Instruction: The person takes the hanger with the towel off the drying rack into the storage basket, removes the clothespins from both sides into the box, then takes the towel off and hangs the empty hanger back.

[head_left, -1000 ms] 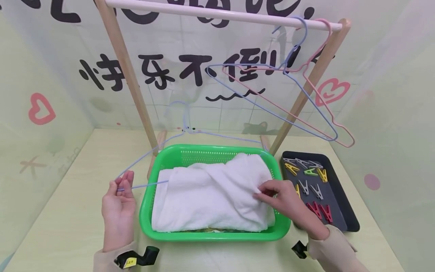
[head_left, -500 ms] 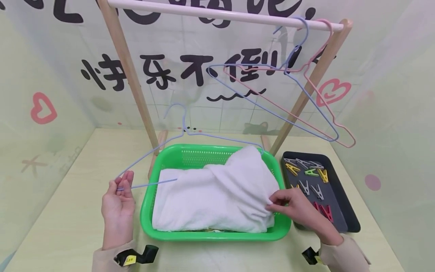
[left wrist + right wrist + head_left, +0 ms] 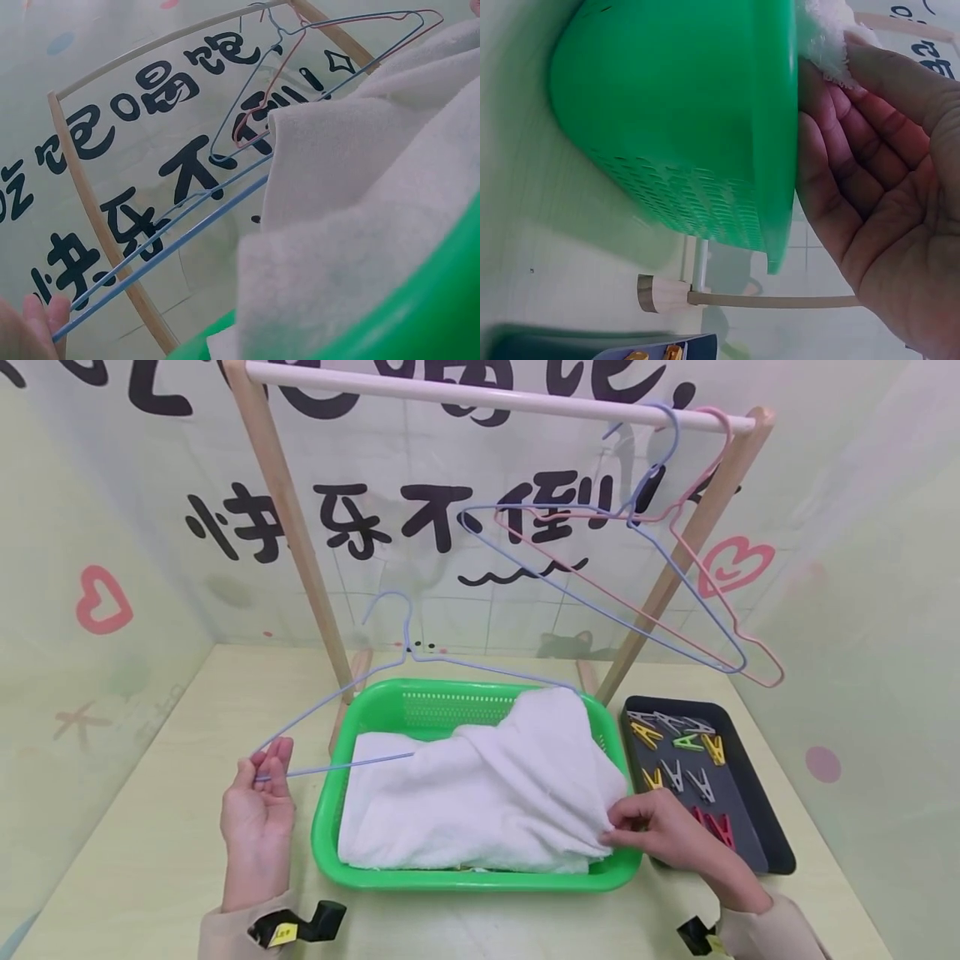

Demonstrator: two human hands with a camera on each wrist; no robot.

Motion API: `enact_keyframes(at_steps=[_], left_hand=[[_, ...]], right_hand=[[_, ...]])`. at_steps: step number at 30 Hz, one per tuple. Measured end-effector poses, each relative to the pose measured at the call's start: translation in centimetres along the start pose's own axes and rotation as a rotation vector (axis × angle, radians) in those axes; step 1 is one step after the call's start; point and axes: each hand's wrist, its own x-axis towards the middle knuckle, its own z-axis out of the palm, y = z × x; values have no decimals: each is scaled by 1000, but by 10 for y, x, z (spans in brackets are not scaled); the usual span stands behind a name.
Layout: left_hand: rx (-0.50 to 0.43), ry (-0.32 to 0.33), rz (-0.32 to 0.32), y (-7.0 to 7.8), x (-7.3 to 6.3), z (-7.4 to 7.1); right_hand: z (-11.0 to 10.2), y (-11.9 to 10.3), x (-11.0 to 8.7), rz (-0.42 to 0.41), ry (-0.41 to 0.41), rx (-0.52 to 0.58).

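Observation:
My left hand pinches the left corner of a blue clothes hanger, whose hook points up. The hanger's right end goes under a white towel, and its lower bar disappears beneath the cloth. This towel lies draped in a green basket. At the basket's right rim my right hand pinches the towel's edge between thumb and fingers. In the right wrist view that pinched towel edge shows just above the rim. The left wrist view has the towel hanging over the hanger bars.
A rack with a white rail stands behind the basket. Another blue hanger and a pink hanger hang at its right end. Right of the basket, a dark tray holds several clothes pegs.
My right hand has moved right and slightly down, drawing the towel edge toward the basket's right rim. More of the hanger's lower bar shows. The left hand has hardly moved.

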Motion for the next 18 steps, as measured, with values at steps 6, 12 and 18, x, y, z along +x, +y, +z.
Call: enact_keyframes(at_steps=[6, 12, 18], left_hand=[[5, -1, 4, 1, 0, 0], [-5, 9, 29, 2, 1, 2], [17, -17, 21, 1, 0, 4]], right_hand=[[-3, 3, -5, -26, -51, 20], [-6, 1, -5, -39, -103, 39], [-5, -1, 0, 5, -104, 41]])
